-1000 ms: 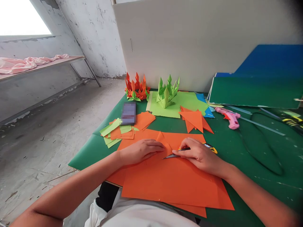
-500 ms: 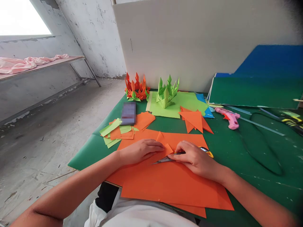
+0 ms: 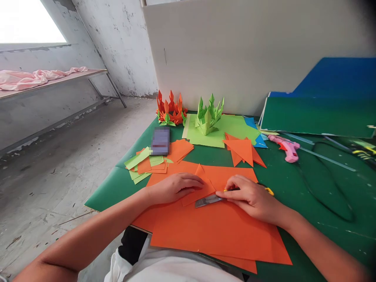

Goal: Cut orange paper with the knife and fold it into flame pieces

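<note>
Table [image 3: 110,191]: The whole layout is being supported on its green top.
Orange sheets [image 3: 223,231]: These are lying overlapped along the near edge, apparently being used as a flat base beneath the hands.
Green crown [image 3: 207,120]: It is standing on a green sheet [image 3: 235,131] at the back, presumably being stored out of the blade's reach.
Left hand [image 3: 176,185]: It is being held flat, fingers close together, with nothing visibly being pinched; pressure is seemingly being applied so that slipping is prevented.
Right hand [image 3: 248,196]: The fingers are being held in a narrow wrap around the knife, probably so that the blade is being steered precisely.
Knife [image 3: 209,200]: Its blade is being held low, pointing left, beside the orange piece's near edge; whether contact is being made cannot be told.
Glue gun [image 3: 286,148]: It is lying at the right, unheld.
Orange piece [image 3: 207,188]: It is lying on the orange sheets, partly covered, being pinned beneath the left fingers.
</note>
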Available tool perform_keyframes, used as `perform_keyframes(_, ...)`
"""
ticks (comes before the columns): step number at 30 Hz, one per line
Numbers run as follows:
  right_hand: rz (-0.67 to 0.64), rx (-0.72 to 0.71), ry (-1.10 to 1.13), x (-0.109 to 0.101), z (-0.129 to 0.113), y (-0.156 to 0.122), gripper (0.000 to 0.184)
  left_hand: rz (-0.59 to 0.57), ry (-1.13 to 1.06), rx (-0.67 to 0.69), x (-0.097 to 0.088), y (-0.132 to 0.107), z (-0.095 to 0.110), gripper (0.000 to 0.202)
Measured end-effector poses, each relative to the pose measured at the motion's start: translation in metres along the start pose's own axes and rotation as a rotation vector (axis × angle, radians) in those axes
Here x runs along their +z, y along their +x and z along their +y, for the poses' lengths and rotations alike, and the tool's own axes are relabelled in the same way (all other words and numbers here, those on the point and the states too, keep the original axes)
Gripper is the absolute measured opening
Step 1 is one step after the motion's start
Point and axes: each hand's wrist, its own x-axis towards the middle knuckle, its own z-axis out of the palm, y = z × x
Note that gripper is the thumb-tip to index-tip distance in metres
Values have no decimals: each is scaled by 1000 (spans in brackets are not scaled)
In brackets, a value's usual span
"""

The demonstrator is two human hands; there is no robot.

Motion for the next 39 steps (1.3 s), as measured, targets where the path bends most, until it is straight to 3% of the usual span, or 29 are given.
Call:
perform_keyframes(8, 85, 30, -35, -8, 24, -7, 37, 10, 5, 27, -5, -4, 2, 30)
perform_keyframes(15, 45, 52, -20, 2, -4, 0, 30, -93, 42, 8, -13, -5, 4, 51)
perform_keyframes(23, 69, -13, -24, 20, -24, 9, 30, -99, 51, 10, -15, -4, 7, 52)
perform_keyframes(31, 15, -91, 87, 19, -30, 8, 29, -110, 58, 23, -14, -5, 5, 49)
perform_keyframes(35, 171, -64, 132, 11, -13, 4, 30, -69, 15, 16, -12, -4, 3, 40)
perform_keyframes(37, 318, 12, 42, 6, -2, 2, 30, -64, 12, 3, -11, -5, 2, 37)
perform_keyframes(39, 414, 120, -72, 2, 8, 1, 29, -74, 44, -4, -9, -5, 3, 47)
